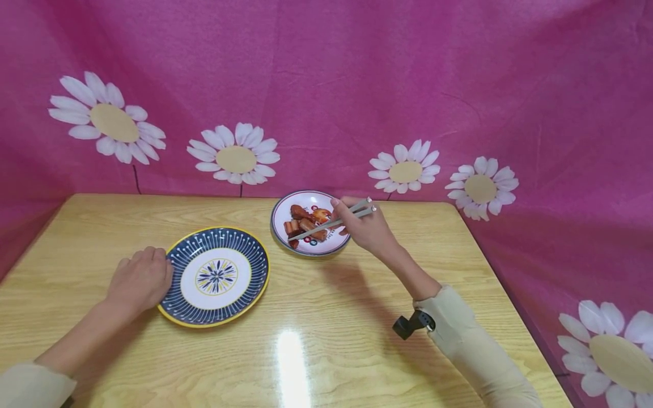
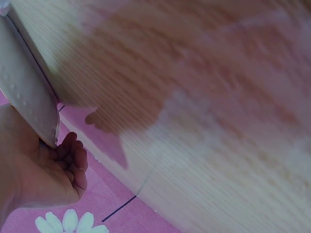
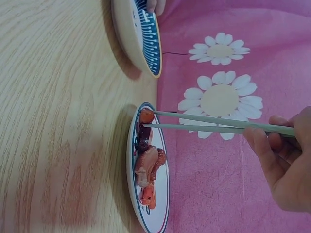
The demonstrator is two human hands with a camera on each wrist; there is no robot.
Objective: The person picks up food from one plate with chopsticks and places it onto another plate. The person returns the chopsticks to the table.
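My left hand (image 1: 140, 280) grips the left rim of a large blue-and-white patterned plate (image 1: 216, 258) with a yellow edge. In the left wrist view its fingers (image 2: 73, 162) curl at the end of the pale plate (image 2: 26, 82). My right hand (image 1: 369, 229) holds a pair of pale chopsticks (image 3: 204, 119) over a smaller white plate (image 1: 306, 198). Brown, glossy food pieces (image 1: 311, 229) lie on that plate. In the right wrist view, the chopstick tips are at an orange-brown piece (image 3: 146, 116) and a dark piece (image 3: 143, 138) near the rim.
Both plates are on a light wood-grain table (image 1: 357, 351), the small one close to its back edge. Behind hangs a pink cloth (image 1: 326, 85) printed with white daisies. A black wrist camera (image 1: 410, 324) sits at the right sleeve.
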